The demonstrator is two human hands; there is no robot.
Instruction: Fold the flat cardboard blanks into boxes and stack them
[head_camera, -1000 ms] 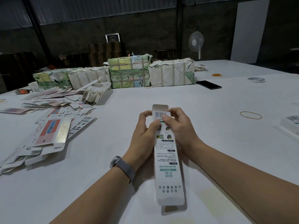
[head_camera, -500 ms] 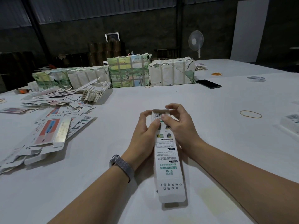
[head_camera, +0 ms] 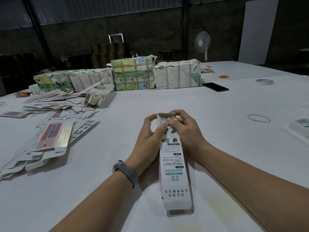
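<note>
A long narrow white box (head_camera: pixel 173 166) with green and black print lies lengthwise in front of me above the white table (head_camera: pixel 217 131). My left hand (head_camera: pixel 148 139) grips its far end from the left, thumb on the printed face. My right hand (head_camera: pixel 185 131) grips the same end from the right, fingers curled over the folded-down barcode flap. The near end flap still sticks out flat. A loose heap of flat blanks (head_camera: pixel 50 124) lies at the left.
Wrapped bundles (head_camera: pixel 133 76) of blanks line the table's far side. A black phone (head_camera: pixel 215 87), a tape roll (head_camera: pixel 265 82) and a rubber band (head_camera: pixel 258 118) lie to the right. A finished white box (head_camera: pixel 301 127) sits at the right edge.
The far end flap stood upright a second ago. It has been bent down over the box's end, and my right fingers have moved over it.
</note>
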